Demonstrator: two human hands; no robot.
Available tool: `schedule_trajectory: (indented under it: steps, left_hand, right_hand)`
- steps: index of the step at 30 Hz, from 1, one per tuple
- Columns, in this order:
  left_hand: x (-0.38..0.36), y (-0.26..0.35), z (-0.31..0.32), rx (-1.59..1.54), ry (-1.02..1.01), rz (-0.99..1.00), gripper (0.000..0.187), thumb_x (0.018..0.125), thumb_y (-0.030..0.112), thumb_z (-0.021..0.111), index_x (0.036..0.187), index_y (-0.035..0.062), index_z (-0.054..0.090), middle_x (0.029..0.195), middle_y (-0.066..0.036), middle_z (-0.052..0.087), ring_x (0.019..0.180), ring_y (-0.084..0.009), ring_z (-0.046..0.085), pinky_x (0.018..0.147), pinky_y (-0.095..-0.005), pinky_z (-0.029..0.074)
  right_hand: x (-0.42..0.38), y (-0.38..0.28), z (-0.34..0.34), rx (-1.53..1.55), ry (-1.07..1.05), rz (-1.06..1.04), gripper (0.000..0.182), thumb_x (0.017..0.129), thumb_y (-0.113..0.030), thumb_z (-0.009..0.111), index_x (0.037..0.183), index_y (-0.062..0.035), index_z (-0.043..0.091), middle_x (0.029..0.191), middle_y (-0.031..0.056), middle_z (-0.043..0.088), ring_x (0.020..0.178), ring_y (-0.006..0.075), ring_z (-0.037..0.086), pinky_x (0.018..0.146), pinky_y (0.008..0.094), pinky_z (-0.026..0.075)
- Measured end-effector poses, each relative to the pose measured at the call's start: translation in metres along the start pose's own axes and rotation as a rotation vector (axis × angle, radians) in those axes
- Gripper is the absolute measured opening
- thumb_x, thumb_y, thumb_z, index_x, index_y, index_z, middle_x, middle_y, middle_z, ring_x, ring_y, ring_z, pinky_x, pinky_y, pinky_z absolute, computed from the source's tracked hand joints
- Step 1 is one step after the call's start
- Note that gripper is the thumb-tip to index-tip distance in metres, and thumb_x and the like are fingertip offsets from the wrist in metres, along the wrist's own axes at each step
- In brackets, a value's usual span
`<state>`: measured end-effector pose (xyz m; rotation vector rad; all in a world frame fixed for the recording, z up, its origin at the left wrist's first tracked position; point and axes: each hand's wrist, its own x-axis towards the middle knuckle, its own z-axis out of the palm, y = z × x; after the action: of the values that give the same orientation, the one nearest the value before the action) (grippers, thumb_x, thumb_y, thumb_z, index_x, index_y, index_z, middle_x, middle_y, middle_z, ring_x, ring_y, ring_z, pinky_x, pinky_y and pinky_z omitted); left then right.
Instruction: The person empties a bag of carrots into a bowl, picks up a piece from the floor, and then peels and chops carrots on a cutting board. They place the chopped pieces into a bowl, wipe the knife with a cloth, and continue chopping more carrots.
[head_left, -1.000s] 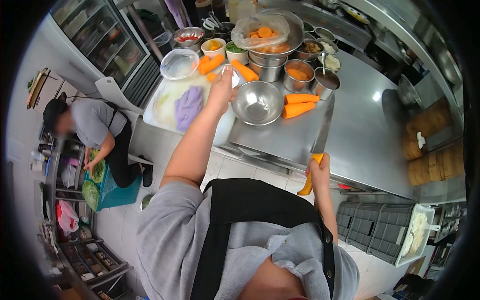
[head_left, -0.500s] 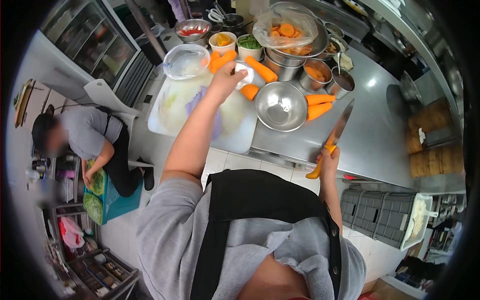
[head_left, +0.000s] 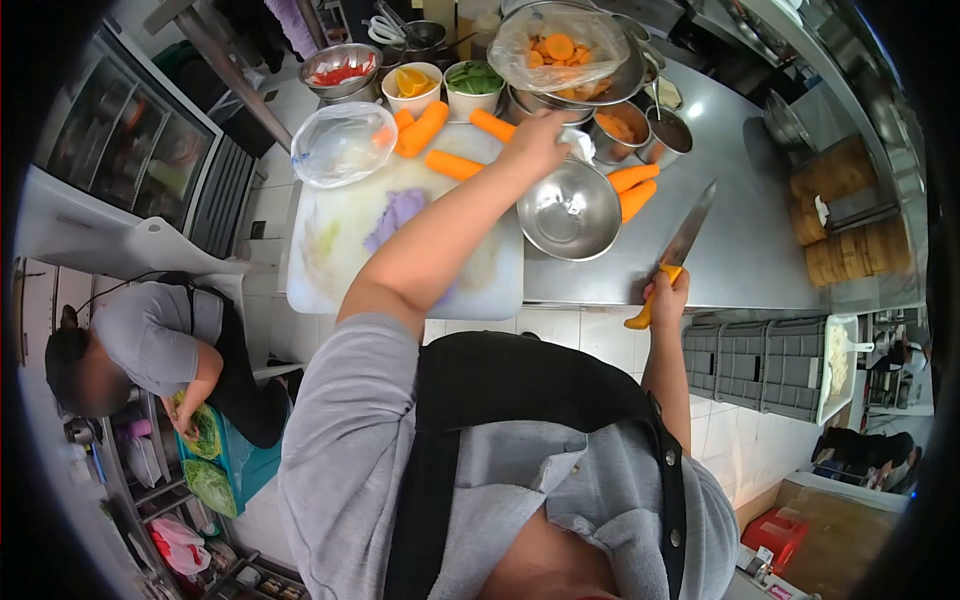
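Observation:
My left hand (head_left: 538, 145) reaches across the metal table, its fingers closed on a crumpled white piece of paper or cloth (head_left: 579, 146) at the far rim of a steel bowl (head_left: 568, 212). My right hand (head_left: 668, 295) grips the yellow handle of a kitchen knife (head_left: 690, 232), blade pointing away over the table. Peeled carrots (head_left: 637, 200) lie right of the bowl. Beyond the white cutting board's (head_left: 330, 275) middle lie another carrot (head_left: 453, 164) and a carrot pair (head_left: 424, 128). One more carrot (head_left: 490, 124) is partly hidden by my left hand.
A clear plastic bag (head_left: 345, 145) lies on the board's far left. Behind stand tubs of orange pieces (head_left: 411, 84) and green leaves (head_left: 474, 80), a bagged heap of carrot slices (head_left: 558, 48) and steel pots (head_left: 668, 138). A co-worker (head_left: 160, 340) sits at left over green vegetables.
My left hand has moved right with the white piece, from above the cutting board to the bowl's far rim. The knife remains in my right hand. The camera view has shifted.

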<state>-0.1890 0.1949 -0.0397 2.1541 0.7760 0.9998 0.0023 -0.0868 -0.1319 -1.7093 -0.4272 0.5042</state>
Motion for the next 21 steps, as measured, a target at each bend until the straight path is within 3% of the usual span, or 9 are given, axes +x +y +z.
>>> schedule_trajectory:
  steps: [3, 5, 7, 10, 13, 16, 21]
  left_hand:
    - [-0.026, 0.002, -0.039, 0.12, 0.108, 0.105, 0.027, 0.081, 0.012, 0.068, 0.107, 0.0062, 0.066, 0.105, -0.013, 0.062, 0.097, -0.0292, 0.061, 0.085, -0.0369, 0.049]
    - [-0.058, -0.005, -0.074, 0.237, 0.068, -0.09, 0.03, 0.08, 0.018, 0.069, 0.109, 0.0087, 0.064, 0.109, -0.013, 0.061, 0.106, -0.0329, 0.057, 0.089, -0.0398, 0.047]
    - [-0.098, -0.013, -0.109, 0.415, 0.086, -0.126, 0.028, 0.081, 0.02, 0.069, 0.107, 0.0099, 0.065, 0.108, -0.01, 0.062, 0.104, -0.0317, 0.057, 0.088, -0.041, 0.047]
    - [-0.158, -0.014, -0.14, 0.536, -0.048, -0.16, 0.04, 0.08, 0.031, 0.07, 0.115, 0.0139, 0.064, 0.124, -0.012, 0.057, 0.116, -0.0366, 0.051, 0.097, -0.0482, 0.042]
    - [-0.208, -0.009, -0.117, 0.883, -0.15, -0.117, 0.056, 0.077, 0.042, 0.069, 0.126, 0.0172, 0.059, 0.144, -0.013, 0.042, 0.131, -0.0438, 0.037, 0.106, -0.0573, 0.03]
    - [-0.222, -0.022, -0.098, 0.825, -0.088, -0.245, 0.066, 0.077, 0.045, 0.067, 0.134, 0.0161, 0.052, 0.154, -0.013, 0.026, 0.138, -0.0479, 0.022, 0.11, -0.0616, 0.019]
    - [-0.223, -0.026, -0.082, 0.702, -0.049, -0.245, 0.053, 0.079, 0.024, 0.063, 0.129, 0.0092, 0.056, 0.149, -0.015, 0.035, 0.137, -0.0428, 0.029, 0.112, -0.0539, 0.022]
  right_hand:
    - [0.002, 0.0, -0.002, 0.007, -0.017, 0.013, 0.021, 0.085, -0.006, 0.052, 0.105, -0.0044, 0.047, 0.07, 0.0043, 0.051, 0.05, 0.0128, 0.051, 0.046, 0.0274, 0.043]
    - [0.001, -0.001, -0.004, 0.024, -0.036, 0.013, 0.022, 0.085, -0.006, 0.053, 0.106, -0.0044, 0.047, 0.07, 0.0044, 0.051, 0.05, 0.0128, 0.052, 0.046, 0.0275, 0.043]
    - [0.002, 0.001, -0.007, 0.044, -0.068, 0.0, 0.023, 0.084, -0.006, 0.053, 0.107, -0.0044, 0.048, 0.07, 0.0043, 0.052, 0.051, 0.0127, 0.052, 0.047, 0.0274, 0.044]
    - [0.004, 0.004, -0.01, 0.076, -0.137, -0.006, 0.026, 0.087, -0.006, 0.053, 0.112, -0.0038, 0.047, 0.073, 0.0039, 0.052, 0.052, 0.0123, 0.052, 0.048, 0.0262, 0.044]
    - [0.006, 0.002, -0.012, 0.047, -0.176, 0.038, 0.027, 0.088, -0.005, 0.052, 0.114, -0.0034, 0.046, 0.075, 0.004, 0.052, 0.053, 0.012, 0.052, 0.048, 0.026, 0.044]
    - [0.008, 0.003, -0.013, 0.038, -0.222, 0.025, 0.027, 0.088, -0.005, 0.052, 0.115, -0.0028, 0.046, 0.077, 0.0044, 0.052, 0.054, 0.0117, 0.052, 0.048, 0.026, 0.044]
    - [0.006, 0.0, -0.013, 0.067, -0.241, 0.007, 0.027, 0.088, -0.005, 0.051, 0.115, -0.0016, 0.045, 0.079, 0.0053, 0.052, 0.054, 0.0119, 0.052, 0.049, 0.0261, 0.044]
